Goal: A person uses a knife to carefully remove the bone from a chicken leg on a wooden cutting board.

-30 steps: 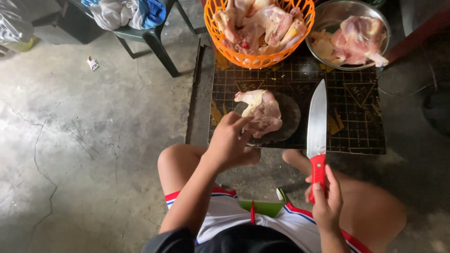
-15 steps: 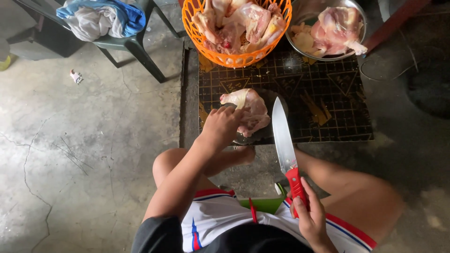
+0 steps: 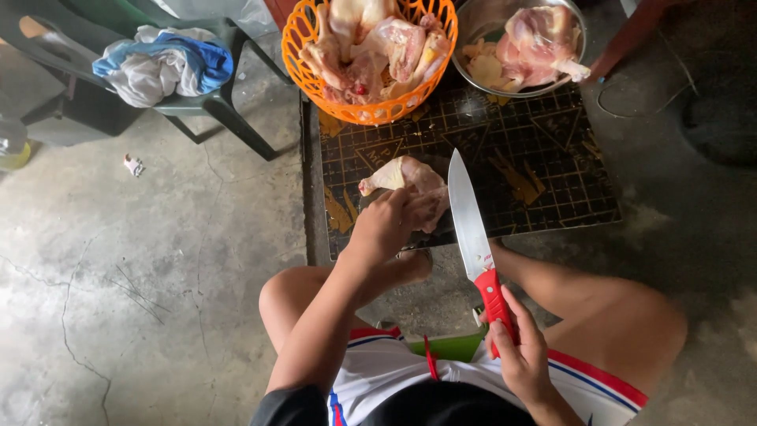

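Note:
A raw plucked chicken lies on a dark round block on a black grid-patterned crate. My left hand rests on the chicken's near side and grips it. In my right hand is a large knife with a red handle. Its blade points away from me and lies just right of the chicken, close to it.
An orange basket of raw chicken and a metal bowl with more chicken stand at the crate's far edge. A dark plastic chair with bundled cloth stands at the far left. Cracked concrete floor lies all around. My bare knees flank the crate.
The knife has swung left, from beside the block to right next to the chicken. My left hand has stayed on the chicken. The camera has shifted, so everything sits differently in the frame.

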